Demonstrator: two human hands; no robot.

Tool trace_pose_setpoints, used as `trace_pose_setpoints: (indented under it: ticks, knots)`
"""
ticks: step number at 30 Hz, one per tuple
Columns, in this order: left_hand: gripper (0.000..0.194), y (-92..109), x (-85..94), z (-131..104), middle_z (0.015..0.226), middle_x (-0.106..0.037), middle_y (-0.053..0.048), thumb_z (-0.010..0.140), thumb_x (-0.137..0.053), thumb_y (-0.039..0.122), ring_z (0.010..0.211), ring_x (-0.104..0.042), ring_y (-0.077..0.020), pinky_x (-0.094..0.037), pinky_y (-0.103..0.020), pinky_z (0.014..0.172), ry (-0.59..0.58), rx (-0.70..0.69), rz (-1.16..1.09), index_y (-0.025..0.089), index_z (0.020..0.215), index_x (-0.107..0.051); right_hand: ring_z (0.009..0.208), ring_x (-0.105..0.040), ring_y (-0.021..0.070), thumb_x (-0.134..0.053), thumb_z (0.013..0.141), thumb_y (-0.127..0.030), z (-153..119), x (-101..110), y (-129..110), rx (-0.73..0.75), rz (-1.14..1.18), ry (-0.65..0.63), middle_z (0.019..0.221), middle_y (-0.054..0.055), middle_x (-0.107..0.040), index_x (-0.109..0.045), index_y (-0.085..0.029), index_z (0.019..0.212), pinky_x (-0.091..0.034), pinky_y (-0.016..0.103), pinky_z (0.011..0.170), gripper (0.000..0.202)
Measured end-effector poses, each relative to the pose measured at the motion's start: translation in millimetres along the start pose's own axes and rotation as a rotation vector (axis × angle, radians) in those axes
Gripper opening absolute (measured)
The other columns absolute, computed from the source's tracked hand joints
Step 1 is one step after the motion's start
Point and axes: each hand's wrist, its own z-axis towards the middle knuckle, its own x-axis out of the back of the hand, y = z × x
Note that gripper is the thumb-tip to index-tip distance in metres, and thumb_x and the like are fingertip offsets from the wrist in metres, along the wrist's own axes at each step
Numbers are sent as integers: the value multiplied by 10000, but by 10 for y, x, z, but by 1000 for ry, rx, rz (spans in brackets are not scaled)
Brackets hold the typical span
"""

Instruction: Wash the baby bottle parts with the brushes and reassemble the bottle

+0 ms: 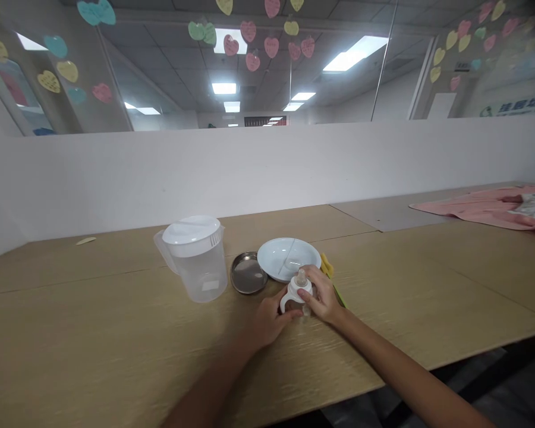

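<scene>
Both hands are around a small clear baby bottle [299,288] with a white collar, a side handle and a clear nipple on top. My left hand [271,316] holds it low on the left, by the handle and body. Fingers of my right hand [323,296] wrap the white collar from the right. The bottle is upright above the wooden table [129,351]. Just behind it sits a white bowl [274,257] with a clear item inside that I cannot make out.
A round metal dish [248,274] touches the bowl's left side. Farther left stands a clear pitcher [205,276] with a white lid. Right of the bowl lies a yellow-headed brush [327,266] with a green handle. Pink cloth [477,205] lies far right, before a white wall.
</scene>
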Motion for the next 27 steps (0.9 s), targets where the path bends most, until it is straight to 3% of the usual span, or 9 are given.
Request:
trace_pose_setpoints:
  ticks: [5,11,15,17,23,25,27]
  knots:
    - [491,-25,30,7,795,-610,20,816,-556,483,688,-478,-144,-387,-253,682,-9,-22,-6,177,1200,-558,1000,-579,245,-388,883,-393,-7,40,85,21,136,-69,1048,75,-627,-587,-222,1103,-460,414,854,343]
    - [526,10,25,-12,768,-594,23,781,-595,484,679,-472,-134,-395,-249,679,-20,14,7,176,1205,-555,986,-618,245,-352,898,-395,-40,84,274,-87,43,160,1039,96,-663,-485,-191,1275,-460,439,881,448]
    - [484,29,7,-31,711,-566,40,794,-579,470,640,-448,-116,-389,-230,638,1,7,23,183,1183,-570,1055,-590,276,-427,855,-444,-50,83,228,103,26,45,1131,125,-630,-431,-171,1309,-444,460,913,530]
    - [496,27,1,-31,716,-579,37,787,-591,459,640,-459,-118,-392,-230,638,16,9,46,185,1199,-565,1102,-564,282,-419,856,-427,-54,77,224,130,10,-6,1178,121,-608,-433,-182,1303,-435,465,928,509]
    - [567,4,-5,-28,710,-608,33,770,-616,469,630,-473,-126,-393,-239,644,15,20,93,193,1258,-532,992,-603,259,-341,894,-434,-54,117,338,-73,39,215,1027,102,-650,-536,-189,1182,-442,436,895,425]
    - [555,4,-4,-36,708,-606,39,774,-609,472,628,-479,-124,-397,-237,637,17,17,89,197,1251,-538,947,-617,253,-332,880,-531,-42,125,300,-57,94,115,988,95,-656,-551,-179,1171,-459,410,860,507]
    - [524,8,-2,-44,711,-607,40,777,-603,468,631,-490,-124,-405,-237,637,36,11,82,196,1223,-558,953,-618,259,-398,831,-610,-28,109,208,-43,102,-75,1013,90,-656,-558,-182,1179,-468,388,838,574]
